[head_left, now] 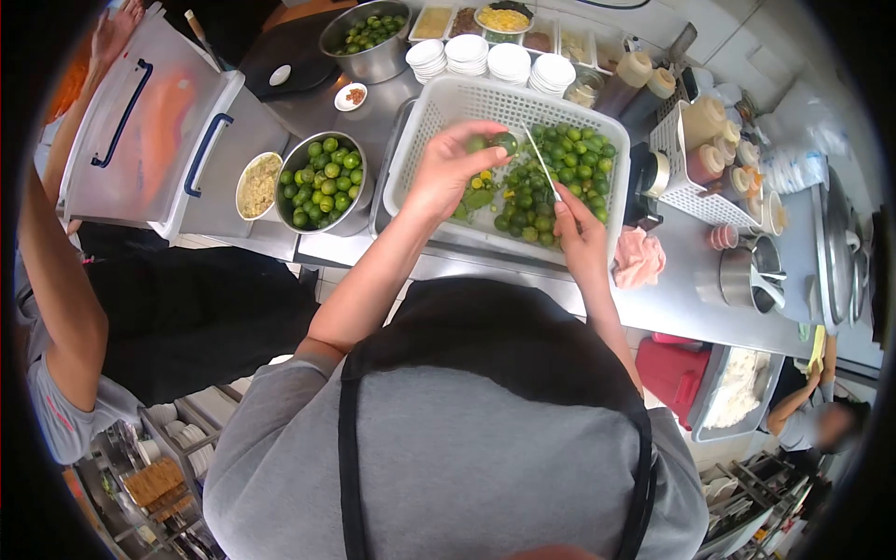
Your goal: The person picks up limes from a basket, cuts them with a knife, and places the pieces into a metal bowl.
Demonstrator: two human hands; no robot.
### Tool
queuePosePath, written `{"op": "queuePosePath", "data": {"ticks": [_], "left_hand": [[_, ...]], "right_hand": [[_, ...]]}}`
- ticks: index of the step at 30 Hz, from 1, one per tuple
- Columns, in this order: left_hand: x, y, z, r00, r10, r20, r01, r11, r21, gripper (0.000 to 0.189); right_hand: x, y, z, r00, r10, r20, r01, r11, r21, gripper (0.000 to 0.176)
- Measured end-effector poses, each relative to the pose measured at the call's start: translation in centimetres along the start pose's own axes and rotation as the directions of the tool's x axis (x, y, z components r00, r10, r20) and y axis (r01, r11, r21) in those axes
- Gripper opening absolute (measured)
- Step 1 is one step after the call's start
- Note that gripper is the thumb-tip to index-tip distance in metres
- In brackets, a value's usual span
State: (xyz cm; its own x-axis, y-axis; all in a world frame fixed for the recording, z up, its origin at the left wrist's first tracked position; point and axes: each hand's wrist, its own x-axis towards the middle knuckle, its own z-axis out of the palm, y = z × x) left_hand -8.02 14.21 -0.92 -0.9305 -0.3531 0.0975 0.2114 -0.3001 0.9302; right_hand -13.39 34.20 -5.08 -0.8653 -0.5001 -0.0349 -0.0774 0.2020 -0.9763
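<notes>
My left hand (459, 166) is closed around a green lime (505, 143), with more green showing between thumb and fingers. In my right hand (581, 235) is a small knife (540, 161) with a pale handle; its thin blade points up and away, close to the right of the lime. Both hands are over a white perforated basket (403, 159). Many limes (577, 154) lie in its right part, and some green leaves (477, 200) with yellowish bits are near its middle.
Left of the basket stand a steel pot of limes (322, 182) and a bowl of chopped food (259, 187). Stacked white dishes (467, 56) line the back. On the right are a pink cloth (639, 258) and a bottle rack (686, 154). Other people stand left and far right.
</notes>
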Motion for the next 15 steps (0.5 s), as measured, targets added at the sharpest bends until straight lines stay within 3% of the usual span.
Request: {"op": "queuePosePath", "data": {"ticks": [2,5,7,13,15], "left_hand": [[-0.3,0.2,-0.1,1.000,-0.006,-0.011,0.006,1.000,0.015,0.025],[0.2,0.0,-0.3,0.999,-0.032,-0.018,0.033,0.999,0.016,0.025],[0.4,-0.6,-0.5,0.997,0.026,-0.071,-0.019,0.995,0.094,0.023],[1.4,-1.5,-1.2,0.975,0.122,-0.184,-0.108,0.990,0.086,0.025],[1.2,-1.4,-1.0,0.981,0.095,-0.168,-0.080,0.992,0.094,0.024]], "right_hand": [[-0.2,-0.5,0.1,0.997,0.074,0.016,-0.074,0.997,-0.012,0.030],[-0.6,-1.6,0.7,0.971,-0.239,-0.025,0.236,0.968,-0.087,0.030],[-1.2,-2.0,1.0,0.967,-0.254,-0.014,0.253,0.966,-0.063,0.030],[-2.4,-2.2,1.1,0.964,-0.265,0.030,0.266,0.962,-0.060,0.029],[-2.1,-2.2,0.9,0.953,-0.301,0.015,0.301,0.949,-0.092,0.028]]}}
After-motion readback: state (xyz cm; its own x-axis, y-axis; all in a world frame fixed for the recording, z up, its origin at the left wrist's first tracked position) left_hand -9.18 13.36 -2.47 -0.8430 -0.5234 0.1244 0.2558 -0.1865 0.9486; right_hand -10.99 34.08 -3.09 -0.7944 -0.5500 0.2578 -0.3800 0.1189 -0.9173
